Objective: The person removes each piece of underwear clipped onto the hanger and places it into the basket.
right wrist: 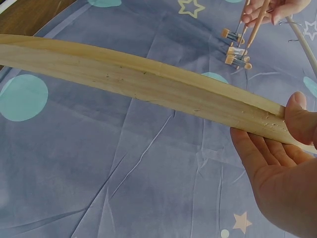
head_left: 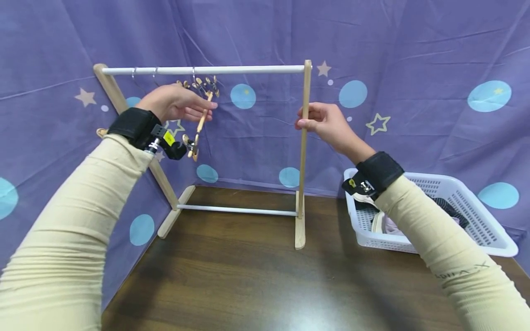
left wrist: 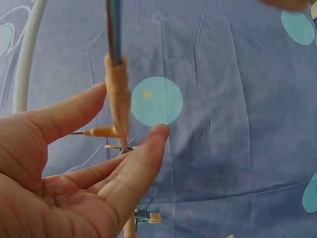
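A small clothes rack with a white top rail [head_left: 248, 69] and wooden posts stands on the table. Wooden clip hangers hang from the rail by metal hooks, bunched toward its left part. My left hand [head_left: 182, 102] is at the nearest clip hanger [head_left: 202, 122], its thumb and extended fingers on either side of the wooden bar. In the left wrist view, the thumb tip lies right at the hanger [left wrist: 117, 89], fingers fairly straight. My right hand [head_left: 325, 123] holds the rack's right post [head_left: 303, 161], thumb in front and fingers behind; the right wrist view shows this post [right wrist: 148, 82] close up.
A white plastic basket [head_left: 492, 220] with folded clothes [head_left: 391, 226] stands on the right of the brown table [head_left: 248, 276]. Behind the rack hangs a purple curtain [head_left: 256, 37] with stars and blue dots. A lower white bar [head_left: 236, 209] joins the rack's feet.
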The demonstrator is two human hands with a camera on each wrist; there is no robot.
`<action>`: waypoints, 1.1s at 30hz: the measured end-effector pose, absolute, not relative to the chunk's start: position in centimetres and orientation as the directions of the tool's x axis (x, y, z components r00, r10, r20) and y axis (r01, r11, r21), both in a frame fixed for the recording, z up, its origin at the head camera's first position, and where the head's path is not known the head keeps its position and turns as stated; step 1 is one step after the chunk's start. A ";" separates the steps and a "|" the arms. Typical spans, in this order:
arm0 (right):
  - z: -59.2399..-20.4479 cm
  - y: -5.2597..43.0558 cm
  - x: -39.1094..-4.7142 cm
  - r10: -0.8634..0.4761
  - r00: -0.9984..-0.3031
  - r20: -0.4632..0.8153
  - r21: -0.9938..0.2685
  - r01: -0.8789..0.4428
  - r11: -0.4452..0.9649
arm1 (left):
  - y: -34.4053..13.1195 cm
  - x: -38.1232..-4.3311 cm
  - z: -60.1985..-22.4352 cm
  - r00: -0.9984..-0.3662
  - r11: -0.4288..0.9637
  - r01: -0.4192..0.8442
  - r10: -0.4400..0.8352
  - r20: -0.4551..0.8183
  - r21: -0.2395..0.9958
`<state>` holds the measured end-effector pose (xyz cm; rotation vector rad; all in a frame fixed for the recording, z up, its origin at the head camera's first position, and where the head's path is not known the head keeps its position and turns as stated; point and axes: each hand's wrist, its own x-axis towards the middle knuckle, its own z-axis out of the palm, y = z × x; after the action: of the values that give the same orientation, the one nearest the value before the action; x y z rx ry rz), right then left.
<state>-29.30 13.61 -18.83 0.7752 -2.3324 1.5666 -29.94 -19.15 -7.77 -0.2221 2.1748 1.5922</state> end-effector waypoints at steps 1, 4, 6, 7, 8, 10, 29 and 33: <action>-18.8 13.7 -29.3 -0.298 -0.835 0.462 -0.790 -0.540 0.290 | -19.2 -30.0 -7.8 -0.891 0.336 -0.372 0.133 -0.435 0.865; -18.7 13.8 -29.4 -0.293 -0.837 0.461 -0.792 -0.538 0.290 | -19.3 -30.2 -7.5 -0.886 0.371 -0.364 0.147 -0.441 0.855; -18.5 13.9 -29.4 -0.292 -0.835 0.467 -0.789 -0.542 0.288 | -19.4 -30.3 -7.2 -0.882 0.385 -0.363 0.151 -0.446 0.848; -18.5 13.9 -29.5 -0.292 -0.834 0.468 -0.790 -0.543 0.286 | -19.5 -30.3 -7.1 -0.879 0.392 -0.364 0.156 -0.451 0.845; -18.4 13.9 -29.5 -0.293 -0.833 0.469 -0.789 -0.544 0.286 | -19.5 -30.3 -6.9 -0.875 0.393 -0.369 0.159 -0.457 0.843; -18.3 13.9 -29.5 -0.294 -0.833 0.469 -0.787 -0.545 0.288 | -19.6 -30.3 -6.6 -0.870 0.398 -0.376 0.159 -0.467 0.837; -17.5 13.2 -29.5 -0.289 -0.847 0.446 -0.803 -0.521 0.289 | -21.6 -29.4 -3.2 -0.888 0.600 -0.278 0.137 -0.439 0.750; -17.2 13.3 -29.4 -0.291 -0.847 0.444 -0.804 -0.520 0.289 | -21.6 -28.8 -2.7 -0.900 0.603 -0.265 0.127 -0.418 0.753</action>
<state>-29.40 13.33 -17.25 0.7504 -2.3430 1.5878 -28.77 -21.64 -2.67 -0.1097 2.3989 1.2272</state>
